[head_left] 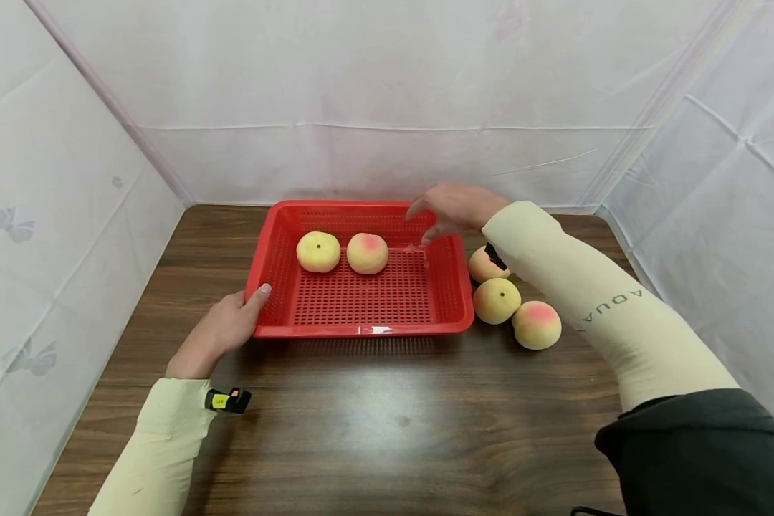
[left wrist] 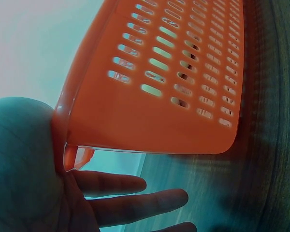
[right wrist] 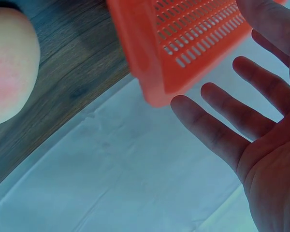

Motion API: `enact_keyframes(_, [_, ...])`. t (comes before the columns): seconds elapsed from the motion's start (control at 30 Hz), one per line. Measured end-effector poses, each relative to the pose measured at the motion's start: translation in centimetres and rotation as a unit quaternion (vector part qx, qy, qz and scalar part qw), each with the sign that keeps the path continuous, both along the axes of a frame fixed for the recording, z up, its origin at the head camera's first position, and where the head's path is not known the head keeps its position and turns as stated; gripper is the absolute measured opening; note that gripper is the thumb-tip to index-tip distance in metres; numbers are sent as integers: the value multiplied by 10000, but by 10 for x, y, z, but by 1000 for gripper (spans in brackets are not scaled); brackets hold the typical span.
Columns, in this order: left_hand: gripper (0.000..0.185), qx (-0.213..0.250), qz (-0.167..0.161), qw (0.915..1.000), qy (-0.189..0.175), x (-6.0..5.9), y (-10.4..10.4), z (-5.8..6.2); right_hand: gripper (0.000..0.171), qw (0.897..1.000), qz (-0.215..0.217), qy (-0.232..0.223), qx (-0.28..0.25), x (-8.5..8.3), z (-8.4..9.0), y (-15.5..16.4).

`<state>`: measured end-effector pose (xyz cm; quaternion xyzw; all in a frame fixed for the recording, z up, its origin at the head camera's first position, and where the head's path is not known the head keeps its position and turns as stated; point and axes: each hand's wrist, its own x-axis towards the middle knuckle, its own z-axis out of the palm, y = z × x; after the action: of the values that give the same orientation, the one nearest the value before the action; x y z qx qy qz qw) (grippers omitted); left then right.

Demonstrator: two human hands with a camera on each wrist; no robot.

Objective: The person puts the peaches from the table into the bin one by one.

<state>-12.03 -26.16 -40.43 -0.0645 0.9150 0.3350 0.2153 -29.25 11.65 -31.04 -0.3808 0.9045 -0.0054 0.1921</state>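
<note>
A red perforated plastic basket (head_left: 361, 331) stands on the table, with a yellow peach (head_left: 318, 252) and a pink-topped peach (head_left: 367, 254) inside near its back left. My left hand (head_left: 228, 322) grips the basket's left rim at the front corner, thumb over the inner side. In the left wrist view its fingers (left wrist: 135, 205) extend outside the basket wall (left wrist: 135, 116). Over the back right corner my right hand (head_left: 454, 206) hovers with spread, slightly bent fingers. The right wrist view shows its palm (right wrist: 275, 169) holding nothing.
Right of the basket, three peaches sit close together: one partly behind the right forearm (head_left: 484, 266), a yellow one (head_left: 497, 301) and a pink-topped one (head_left: 537, 325). White sheeting (head_left: 374, 86) encloses the wooden table (head_left: 393, 423) at the back and sides.
</note>
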Motion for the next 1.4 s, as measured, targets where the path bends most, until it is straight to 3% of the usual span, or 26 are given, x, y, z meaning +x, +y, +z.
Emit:
enact_keyframes(0.93, [80,-23,-47,10000,-13,-4,0,-3,40,9981,-7,440,-432,-8,-2,64])
enact_keyframes(1.4, [77,-40,11,9999,-97,-2,-1,-5,45,9981,-315,444,-299,-4,-8,103])
